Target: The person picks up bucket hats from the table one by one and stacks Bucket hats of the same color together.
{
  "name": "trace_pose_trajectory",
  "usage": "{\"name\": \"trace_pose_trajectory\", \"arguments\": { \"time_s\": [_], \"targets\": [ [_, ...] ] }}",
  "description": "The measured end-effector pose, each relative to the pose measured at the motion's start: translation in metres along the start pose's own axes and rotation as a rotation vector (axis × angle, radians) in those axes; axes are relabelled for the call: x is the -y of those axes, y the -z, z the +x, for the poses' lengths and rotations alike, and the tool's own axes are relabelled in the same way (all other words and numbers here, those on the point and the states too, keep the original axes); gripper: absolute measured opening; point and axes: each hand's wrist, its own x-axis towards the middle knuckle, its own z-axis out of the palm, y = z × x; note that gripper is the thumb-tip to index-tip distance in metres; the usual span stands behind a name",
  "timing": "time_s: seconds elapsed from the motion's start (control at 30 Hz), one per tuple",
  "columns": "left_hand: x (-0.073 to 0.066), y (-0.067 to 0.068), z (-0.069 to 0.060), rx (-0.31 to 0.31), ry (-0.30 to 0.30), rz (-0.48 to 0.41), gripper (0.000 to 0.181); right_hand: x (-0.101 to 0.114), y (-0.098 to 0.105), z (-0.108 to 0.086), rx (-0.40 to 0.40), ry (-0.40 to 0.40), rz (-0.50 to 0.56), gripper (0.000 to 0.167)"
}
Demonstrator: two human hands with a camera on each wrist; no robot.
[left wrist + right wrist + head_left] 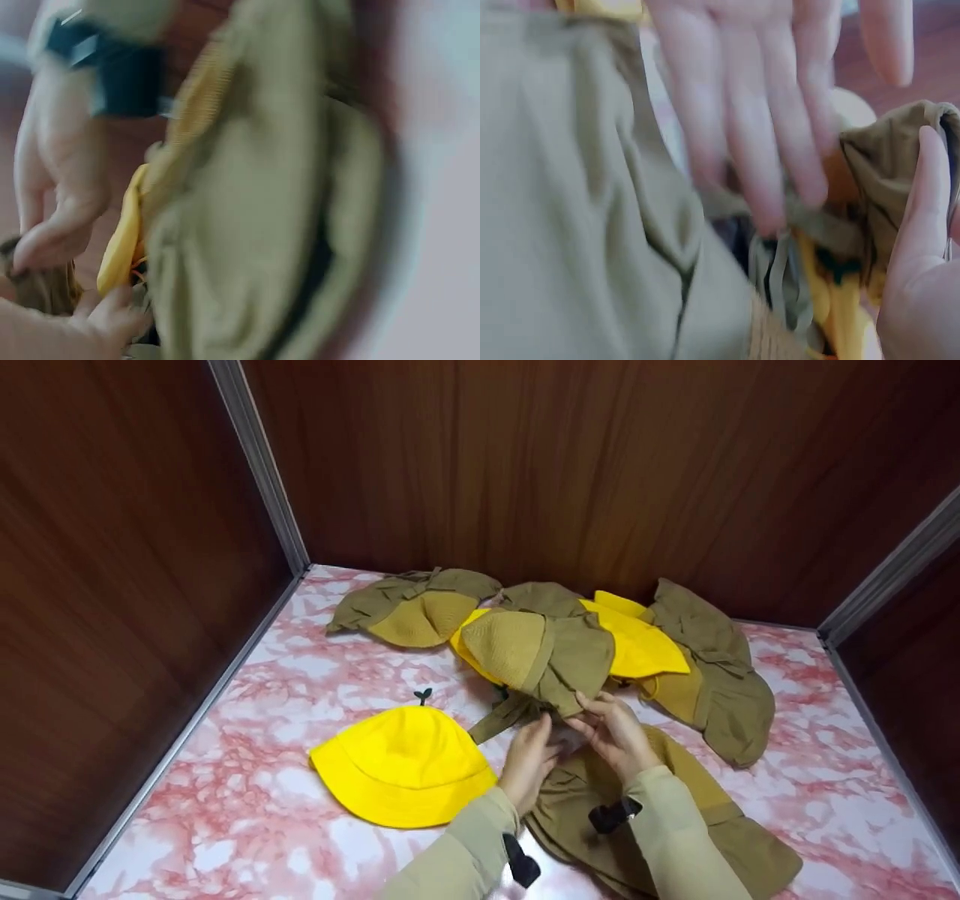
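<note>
An olive-and-tan hat (506,649) is lifted at the centre, its flap hanging toward both hands. My left hand (529,761) grips its lower edge; in the right wrist view the thumb of that left hand (922,300) lies along the olive cloth (892,165). My right hand (619,735) touches the flap's edge with nearly straight fingers, and the right wrist view shows the right hand (757,97) with its fingers extended near a thin strap. Below the hands lies another olive-and-tan hat (750,847), partly covered by the right forearm. The left wrist view is blurred.
A yellow hat (405,765) with a dark sprout on top lies to the left. Behind the hands are an olive-and-tan hat (427,619) at back left, a yellow one (637,637), and another olive one (739,697) at right. Wood-grain panels (562,472) enclose the marbled surface (255,780).
</note>
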Motion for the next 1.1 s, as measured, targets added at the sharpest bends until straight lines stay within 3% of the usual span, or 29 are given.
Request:
{"name": "trace_pose_trajectory", "arguments": {
  "time_s": [0.1,0.17,0.27,0.4,0.53,0.73,0.9,1.1],
  "targets": [
    [-0.012,0.003,0.010,0.042,0.114,-0.323,0.041,-0.005,-0.007,-0.010,-0.005,0.013,0.025,0.016],
    [-0.018,0.005,0.015,0.042,0.130,-0.430,0.035,-0.011,-0.012,-0.018,-0.015,0.025,0.030,0.017],
    [-0.024,0.009,0.022,0.021,0.144,-0.520,0.029,-0.021,-0.018,-0.028,-0.003,0.036,0.012,0.018],
    [-0.025,0.016,0.026,-0.029,0.135,-0.519,0.033,-0.036,-0.023,-0.040,0.054,0.037,-0.047,0.017],
    [-0.023,0.018,0.025,-0.070,0.080,-0.470,0.043,-0.046,-0.025,-0.048,0.081,0.019,-0.069,0.015],
    [-0.024,0.017,0.021,-0.067,0.057,-0.446,0.036,-0.048,-0.020,-0.049,0.081,0.029,-0.013,0.011],
    [-0.029,0.016,0.017,-0.051,0.050,-0.472,0.025,-0.034,-0.008,-0.045,0.195,0.025,0.187,0.025],
    [-0.037,0.016,0.004,0.079,0.023,-0.497,0.026,-0.004,0.007,-0.043,0.403,-0.018,0.515,0.050]
  ]
}}
